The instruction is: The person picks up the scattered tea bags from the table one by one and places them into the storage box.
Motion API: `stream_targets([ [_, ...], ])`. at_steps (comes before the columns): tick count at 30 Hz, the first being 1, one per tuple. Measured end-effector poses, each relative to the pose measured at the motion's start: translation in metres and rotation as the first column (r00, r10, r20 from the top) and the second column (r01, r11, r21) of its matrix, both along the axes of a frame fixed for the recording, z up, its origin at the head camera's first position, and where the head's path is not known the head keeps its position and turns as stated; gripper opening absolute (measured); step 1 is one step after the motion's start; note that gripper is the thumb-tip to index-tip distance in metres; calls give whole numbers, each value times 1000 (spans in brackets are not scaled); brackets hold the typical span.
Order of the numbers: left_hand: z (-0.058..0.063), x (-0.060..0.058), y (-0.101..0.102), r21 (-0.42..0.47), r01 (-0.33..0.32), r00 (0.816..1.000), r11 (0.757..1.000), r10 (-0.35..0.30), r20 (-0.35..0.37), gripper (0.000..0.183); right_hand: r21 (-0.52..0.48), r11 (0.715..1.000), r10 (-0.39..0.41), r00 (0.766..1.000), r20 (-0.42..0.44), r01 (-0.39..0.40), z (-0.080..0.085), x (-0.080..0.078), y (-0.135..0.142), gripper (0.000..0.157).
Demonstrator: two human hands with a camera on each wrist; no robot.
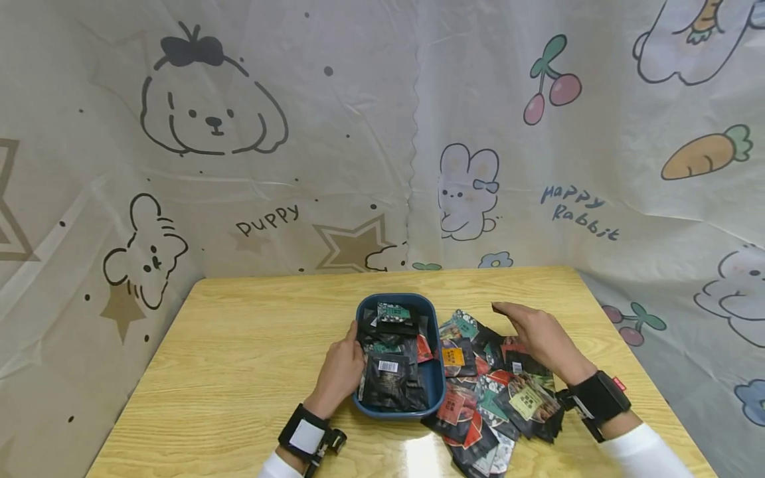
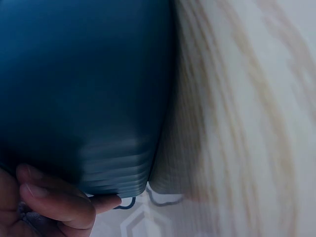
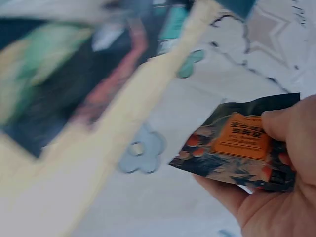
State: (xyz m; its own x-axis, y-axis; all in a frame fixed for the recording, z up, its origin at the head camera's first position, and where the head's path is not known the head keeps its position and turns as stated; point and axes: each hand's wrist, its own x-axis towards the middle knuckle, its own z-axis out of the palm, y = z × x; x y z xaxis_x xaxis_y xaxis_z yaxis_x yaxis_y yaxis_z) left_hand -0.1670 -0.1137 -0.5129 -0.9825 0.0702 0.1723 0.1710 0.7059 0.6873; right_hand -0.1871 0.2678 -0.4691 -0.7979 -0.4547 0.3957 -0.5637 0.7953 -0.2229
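Observation:
My left hand (image 1: 340,365) holds the left rim of a blue plastic bin (image 1: 399,416). In the left wrist view its fingers (image 2: 59,200) are bent beside the bin's ribbed outer wall (image 2: 89,89). My right hand (image 1: 540,335) is raised over the pile of sachets right of the bin. Between thumb and fingers it pinches a flat black sachet (image 3: 242,143) with an orange label, seen nearly edge-on in the head view. Inside the bin lie several sachets, including a black one (image 1: 391,382) with a white barcode label and one (image 1: 394,313) with a green label.
Loose sachets (image 1: 460,405) with red, green, orange and yellow labels overlap on the wooden table (image 1: 257,358), close against the bin's right side. Behind the table hangs a cartoon-printed cloth (image 1: 346,133). Both wrists wear black camera straps (image 1: 597,398).

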Motion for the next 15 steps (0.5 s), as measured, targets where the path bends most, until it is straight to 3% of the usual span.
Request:
stream_targets([
  [4,-1,0,-1,3,-2,1000,1000,2,9,48,-53,995,80,996,-35,-81,15,-1,-31,38],
  [8,0,0,-2,7,2,1000,1000,-2,14,48,-18,983,183,982,-44,-184,19,4,-67,45],
  [15,2,1,-1,10,1,1000,1000,-1,8,48,104,929,361,932,-36,-356,0,22,-120,53],
])
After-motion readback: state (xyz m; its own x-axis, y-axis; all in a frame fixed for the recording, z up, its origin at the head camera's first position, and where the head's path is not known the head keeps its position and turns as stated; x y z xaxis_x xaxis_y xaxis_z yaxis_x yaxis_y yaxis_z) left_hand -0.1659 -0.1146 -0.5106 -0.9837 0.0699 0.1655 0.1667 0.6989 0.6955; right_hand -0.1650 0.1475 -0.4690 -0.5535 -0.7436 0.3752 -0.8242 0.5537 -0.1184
